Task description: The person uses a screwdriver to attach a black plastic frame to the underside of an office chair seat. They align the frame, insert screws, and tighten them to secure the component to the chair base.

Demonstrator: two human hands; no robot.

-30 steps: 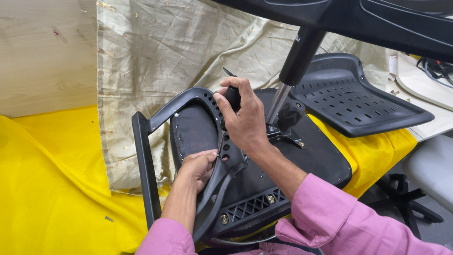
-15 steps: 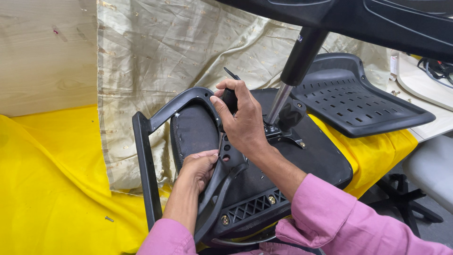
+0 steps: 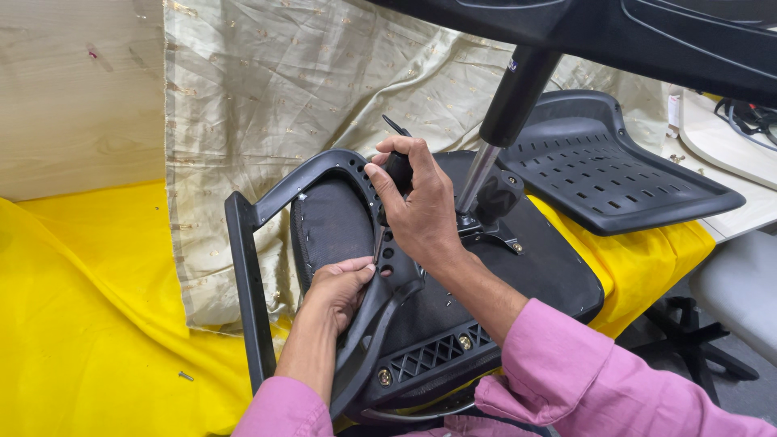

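Right hand (image 3: 417, 206) closed around black screwdriver handle (image 3: 398, 171), shaft pointing down into a hole of the black chair armrest bracket (image 3: 356, 243). Left hand (image 3: 340, 285) just below, fingers curled, pinching at the screwdriver tip against the bracket. Upturned chair seat (image 3: 518, 275) beneath both hands, on yellow cloth (image 3: 97, 324). No containers visible. Compared with half a second earlier, grip and position essentially unchanged.

A work surface is covered by a yellow cloth (image 3: 89, 324) and a pale gold fabric (image 3: 275, 105). An upturned office chair seat (image 3: 518, 267) and a small screw (image 3: 185, 375) are borne on the cloths.
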